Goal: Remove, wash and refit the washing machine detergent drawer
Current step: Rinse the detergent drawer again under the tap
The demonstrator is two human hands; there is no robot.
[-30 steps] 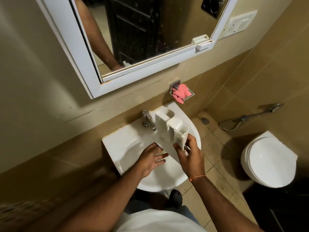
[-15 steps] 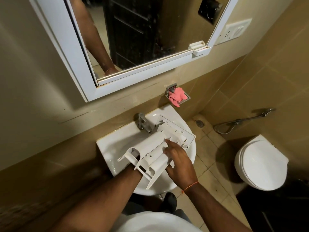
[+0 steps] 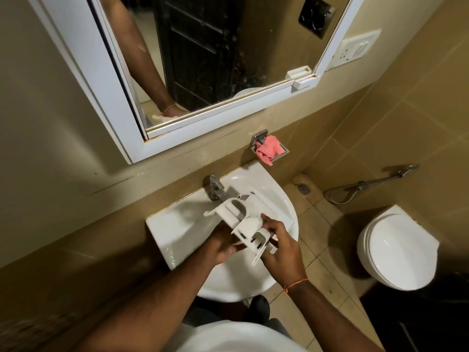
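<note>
The white plastic detergent drawer [image 3: 241, 219] is held tilted over the white washbasin [image 3: 177, 229], its compartments facing up and left. My left hand [image 3: 220, 246] grips it from underneath at the near end. My right hand [image 3: 280, 243] holds its right side, fingers on a rounded compartment. The chrome tap [image 3: 214, 188] stands just behind the drawer; I cannot tell whether water runs.
A pink cloth [image 3: 269, 148] lies in a metal soap holder on the wall above the basin. A mirror cabinet [image 3: 142, 138] hangs over it. To the right are a white toilet [image 3: 396, 247], a hand spray hose [image 3: 365, 185] and a floor drain [image 3: 303, 188].
The drawer has been turned over and swung in my hands, from upright, to lying across the basin, to tilted. My left hand has shifted beneath it. The camera view has shifted slightly.
</note>
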